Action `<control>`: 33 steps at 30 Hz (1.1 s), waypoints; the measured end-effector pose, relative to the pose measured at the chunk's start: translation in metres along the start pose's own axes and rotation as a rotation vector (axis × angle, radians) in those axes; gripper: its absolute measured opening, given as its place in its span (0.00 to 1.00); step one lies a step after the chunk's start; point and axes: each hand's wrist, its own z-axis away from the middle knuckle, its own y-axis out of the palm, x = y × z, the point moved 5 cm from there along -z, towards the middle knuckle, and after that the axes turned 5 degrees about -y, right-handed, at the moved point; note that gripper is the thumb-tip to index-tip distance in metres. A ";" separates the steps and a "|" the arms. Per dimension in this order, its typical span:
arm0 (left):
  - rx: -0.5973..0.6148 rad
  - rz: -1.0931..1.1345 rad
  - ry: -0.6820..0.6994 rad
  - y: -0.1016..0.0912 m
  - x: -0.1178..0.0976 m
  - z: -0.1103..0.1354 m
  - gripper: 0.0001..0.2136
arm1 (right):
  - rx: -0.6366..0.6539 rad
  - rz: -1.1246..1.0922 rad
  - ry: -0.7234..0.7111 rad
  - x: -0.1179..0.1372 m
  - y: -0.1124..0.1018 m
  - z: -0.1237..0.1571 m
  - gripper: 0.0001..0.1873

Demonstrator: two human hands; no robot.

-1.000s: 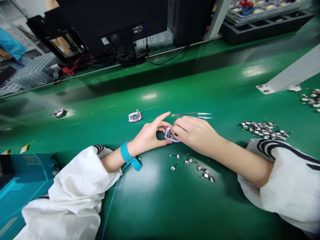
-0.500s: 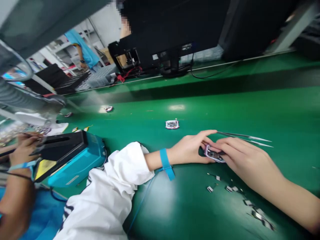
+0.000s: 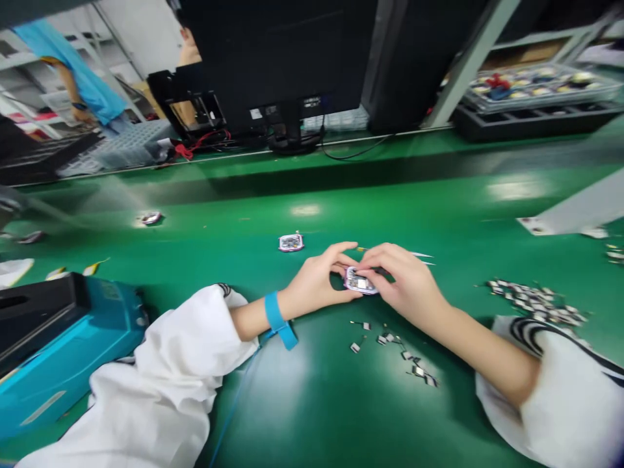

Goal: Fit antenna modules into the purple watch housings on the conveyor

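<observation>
Sleeves of white cloth fill the bottom corners of the frame, both forearms bare above them on the green desk (image 3: 316, 409). A blue wrist strap (image 3: 275, 313) wraps the left wrist, with a thin blue cord running down from it. At lower left sits a teal box (image 3: 68, 364) with a black top.

Just below the hands a few tiny grey parts (image 3: 390, 339) lie scattered, trailing small wires. At frame centre both hands grip a small case (image 3: 359, 281): it is flat and roughly rectangular, with a pale pink rim and an open face showing a crowded grey circuit board. The left hand (image 3: 319, 286) pinches its left edge between thumb and fingers, forefinger stretched out above. The right hand (image 3: 407, 283) curls its fingers over the top and right side. Thin tweezer tips (image 3: 422, 255) poke out past the right hand.

At right lies a bigger heap of parts (image 3: 536, 300). Farther back, two more cases (image 3: 291, 242) rest apart on the desk. A black monitor (image 3: 277, 58) stands at top centre, a tray (image 3: 531, 83) at upper right.
</observation>
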 end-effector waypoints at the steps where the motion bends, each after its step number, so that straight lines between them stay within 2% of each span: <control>1: -0.003 0.009 -0.002 0.000 -0.001 0.000 0.30 | -0.003 0.003 0.014 -0.002 0.000 0.001 0.03; 5: -0.016 0.030 -0.013 0.000 -0.002 0.001 0.28 | 0.033 0.064 0.016 -0.001 0.001 0.002 0.04; 10: -0.042 0.033 -0.048 -0.001 0.003 0.000 0.27 | 0.071 0.220 -0.080 0.005 0.000 0.002 0.07; 16: 0.005 0.074 -0.057 0.002 0.006 -0.002 0.29 | 0.062 0.324 -0.139 0.008 -0.006 -0.002 0.09; 23: -0.005 0.050 -0.013 -0.003 0.003 -0.004 0.29 | 0.187 0.360 -0.294 0.016 -0.003 -0.017 0.09; 27: -0.047 0.016 0.011 -0.011 -0.003 -0.004 0.28 | 0.264 0.381 -0.430 0.022 0.002 -0.035 0.07; 30: -0.101 -0.011 0.007 -0.024 -0.005 -0.004 0.27 | 0.376 0.390 -0.558 0.026 0.007 -0.052 0.09; 32: -0.158 -0.033 -0.013 -0.041 -0.001 -0.005 0.28 | 0.464 0.346 -0.559 0.022 0.012 -0.065 0.11; 33: -0.198 -0.048 -0.028 -0.053 0.003 -0.007 0.29 | 0.489 0.296 -0.504 0.016 0.015 -0.072 0.12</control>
